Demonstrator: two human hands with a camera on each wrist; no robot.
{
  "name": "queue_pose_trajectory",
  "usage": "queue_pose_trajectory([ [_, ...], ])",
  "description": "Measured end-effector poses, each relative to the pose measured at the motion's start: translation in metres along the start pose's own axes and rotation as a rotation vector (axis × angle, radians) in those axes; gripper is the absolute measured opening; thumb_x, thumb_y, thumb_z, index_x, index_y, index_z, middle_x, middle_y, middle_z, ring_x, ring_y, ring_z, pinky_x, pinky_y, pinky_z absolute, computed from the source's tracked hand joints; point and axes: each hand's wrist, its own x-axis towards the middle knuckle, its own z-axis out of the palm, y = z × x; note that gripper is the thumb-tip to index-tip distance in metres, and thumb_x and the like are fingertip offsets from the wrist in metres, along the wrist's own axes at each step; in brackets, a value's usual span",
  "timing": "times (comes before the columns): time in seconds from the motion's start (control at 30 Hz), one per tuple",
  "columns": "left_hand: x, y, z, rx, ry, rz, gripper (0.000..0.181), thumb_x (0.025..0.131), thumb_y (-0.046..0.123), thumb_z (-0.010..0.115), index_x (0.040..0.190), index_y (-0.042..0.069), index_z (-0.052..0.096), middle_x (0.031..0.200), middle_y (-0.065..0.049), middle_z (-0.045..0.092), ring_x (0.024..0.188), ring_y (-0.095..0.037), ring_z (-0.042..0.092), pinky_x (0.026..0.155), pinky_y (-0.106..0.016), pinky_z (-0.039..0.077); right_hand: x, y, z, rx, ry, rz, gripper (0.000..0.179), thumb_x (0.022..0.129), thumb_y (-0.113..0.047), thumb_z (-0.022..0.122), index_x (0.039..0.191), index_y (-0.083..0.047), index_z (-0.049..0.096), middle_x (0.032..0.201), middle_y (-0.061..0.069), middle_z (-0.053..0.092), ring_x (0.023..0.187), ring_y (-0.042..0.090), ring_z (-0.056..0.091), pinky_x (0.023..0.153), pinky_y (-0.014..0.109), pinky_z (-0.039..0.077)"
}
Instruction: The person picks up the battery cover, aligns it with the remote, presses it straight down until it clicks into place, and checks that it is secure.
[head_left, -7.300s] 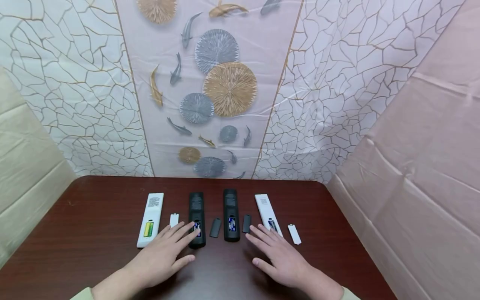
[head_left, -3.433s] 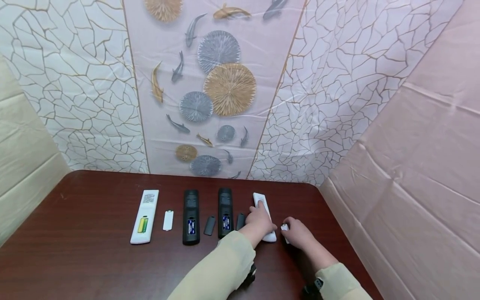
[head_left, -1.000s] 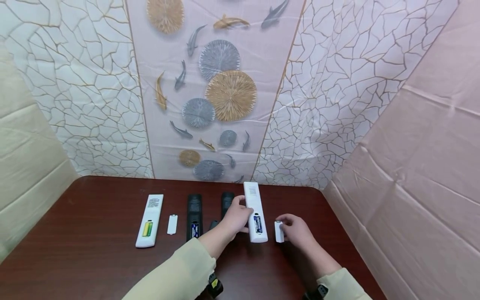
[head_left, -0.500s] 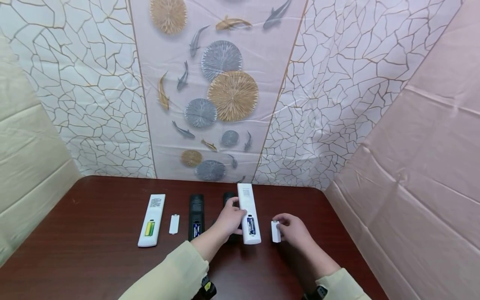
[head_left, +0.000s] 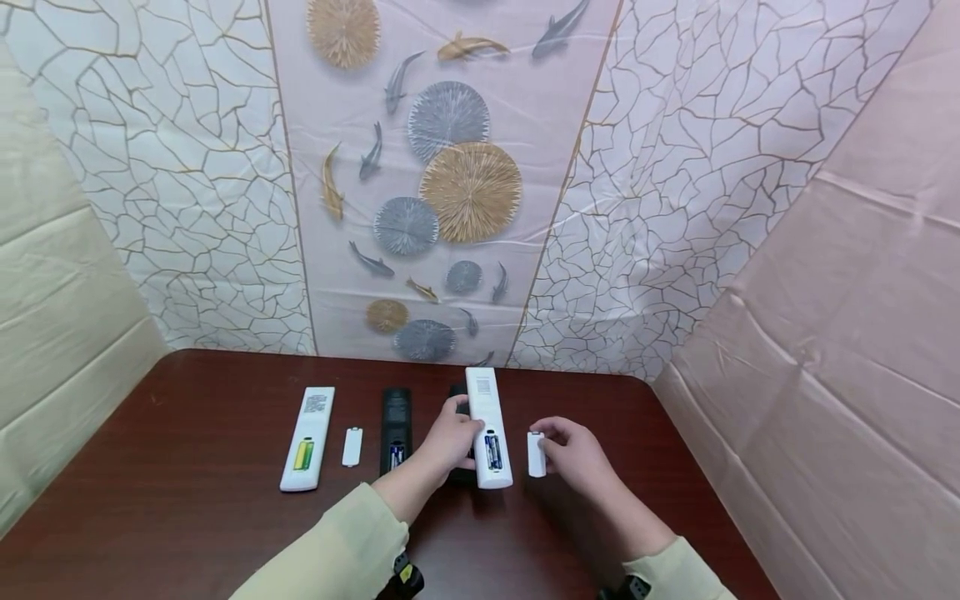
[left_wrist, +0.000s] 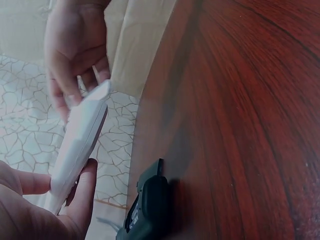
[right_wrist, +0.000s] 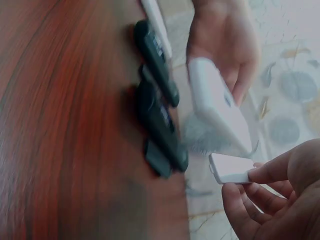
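My left hand (head_left: 448,435) grips a white remote control (head_left: 486,408) by its left side, thumb on the back face, raised over the table. Its battery compartment faces up uncovered, with blue batteries (head_left: 492,451) inside. Just to the right, my right hand (head_left: 577,454) pinches a small white battery cover (head_left: 536,455) between thumb and fingers. A short gap separates cover and remote in the head view. In the right wrist view the cover (right_wrist: 232,169) is held by one end, close to the remote's lower end (right_wrist: 212,95).
On the dark wooden table (head_left: 187,483) lie another white remote (head_left: 307,442), its white cover (head_left: 352,447), and a black remote (head_left: 396,417). A second black remote (right_wrist: 160,120) is partly hidden behind my left hand in the head view; a black cover (right_wrist: 158,160) lies beside it.
Both hands, flat and spread over the table at first, have picked up the right-hand white remote and its cover. Over the last second both have shifted left, the cover coming nearer the remote.
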Motion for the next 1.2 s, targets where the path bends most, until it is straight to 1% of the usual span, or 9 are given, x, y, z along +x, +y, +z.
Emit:
queue_pose_trajectory([
  [0.1,-0.001,0.000,0.000,-0.002,0.003,0.001,0.057,0.102,0.013,0.053,0.153,0.012,0.026,0.135,-0.021,0.049,0.103,-0.033,0.065,0.068,-0.048,0.059,-0.004,-0.010,0.003,0.045,-0.008,-0.023,0.020,0.093,0.002,0.060,0.108,-0.006,0.071,0.094,0.010,0.061,0.075,0.025,0.063,0.065,0.044,0.058],
  [0.23,-0.001,-0.001,0.000,0.007,0.010,-0.004,0.058,0.102,0.013,0.053,0.153,0.013,0.026,0.136,-0.022,0.049,0.103,-0.033,0.064,0.068,-0.047,0.059,-0.008,-0.020,0.008,0.108,-0.027,-0.064,0.020,0.093,0.003,0.061,0.108,-0.005,0.071,0.091,0.009,0.062,0.073,0.021,0.062,0.064,0.044,0.058],
  [0.4,0.001,-0.003,0.000,0.021,0.012,-0.007,0.059,0.101,0.013,0.053,0.153,0.013,0.026,0.137,-0.022,0.049,0.103,-0.033,0.064,0.066,-0.047,0.059,-0.009,-0.027,0.013,0.165,-0.060,-0.079,0.020,0.093,0.004,0.060,0.109,-0.004,0.070,0.091,0.009,0.062,0.075,0.022,0.062,0.064,0.044,0.058],
  [0.57,0.001,-0.004,-0.001,0.032,0.001,-0.009,0.060,0.101,0.013,0.054,0.154,0.013,0.025,0.138,-0.022,0.049,0.104,-0.032,0.064,0.067,-0.047,0.059,-0.009,-0.032,0.017,0.187,-0.076,-0.077,0.021,0.094,0.004,0.060,0.111,-0.002,0.070,0.092,0.010,0.063,0.076,0.022,0.062,0.066,0.047,0.058],
  [0.77,-0.001,-0.001,-0.005,0.047,-0.018,-0.004,0.060,0.101,0.014,0.055,0.154,0.014,0.025,0.137,-0.021,0.051,0.104,-0.032,0.064,0.068,-0.046,0.059,-0.008,-0.035,0.023,0.203,-0.076,-0.079,0.020,0.095,0.003,0.059,0.111,-0.004,0.069,0.096,0.011,0.063,0.081,0.025,0.061,0.067,0.045,0.057],
  [0.97,-0.003,0.002,-0.008,0.079,-0.024,-0.002,0.060,0.102,0.016,0.054,0.154,0.012,0.024,0.136,-0.021,0.051,0.104,-0.031,0.063,0.068,-0.046,0.059,-0.008,-0.034,0.031,0.226,-0.091,-0.078,0.020,0.094,0.003,0.059,0.111,-0.003,0.068,0.097,0.011,0.063,0.079,0.024,0.062,0.066,0.042,0.058],
  [1.2,-0.006,0.001,-0.010,0.094,-0.026,0.003,0.059,0.102,0.017,0.054,0.154,0.012,0.025,0.135,-0.021,0.052,0.105,-0.031,0.062,0.068,-0.046,0.059,-0.008,-0.033,0.038,0.235,-0.133,-0.077,0.020,0.095,0.002,0.058,0.112,-0.002,0.067,0.098,0.012,0.062,0.079,0.025,0.062,0.070,0.050,0.058],
])
